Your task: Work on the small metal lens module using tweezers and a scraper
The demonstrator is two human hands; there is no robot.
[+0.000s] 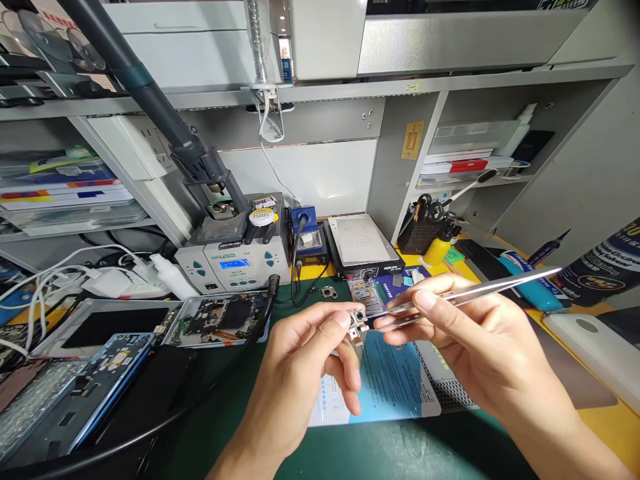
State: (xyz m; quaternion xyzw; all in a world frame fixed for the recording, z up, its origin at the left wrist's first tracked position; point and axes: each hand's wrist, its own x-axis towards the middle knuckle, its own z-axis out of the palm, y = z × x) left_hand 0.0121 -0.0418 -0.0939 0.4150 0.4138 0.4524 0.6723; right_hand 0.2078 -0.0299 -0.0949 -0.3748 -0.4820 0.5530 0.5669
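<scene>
Indoors, hands (300, 373) above green mat (400, 448), grey shelving (340, 92) behind

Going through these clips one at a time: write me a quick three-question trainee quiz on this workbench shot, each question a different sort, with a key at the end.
1. Multiple choice: what does the person's left hand hold?
A) a yellow bottle
B) a small camera module
C) a pair of scissors

2. True or false: the right hand holds a pair of metal tweezers.

3. Fill in the colour: the lit display on the hot-air rework station is ____.

Key:
1. B
2. True
3. blue
</scene>
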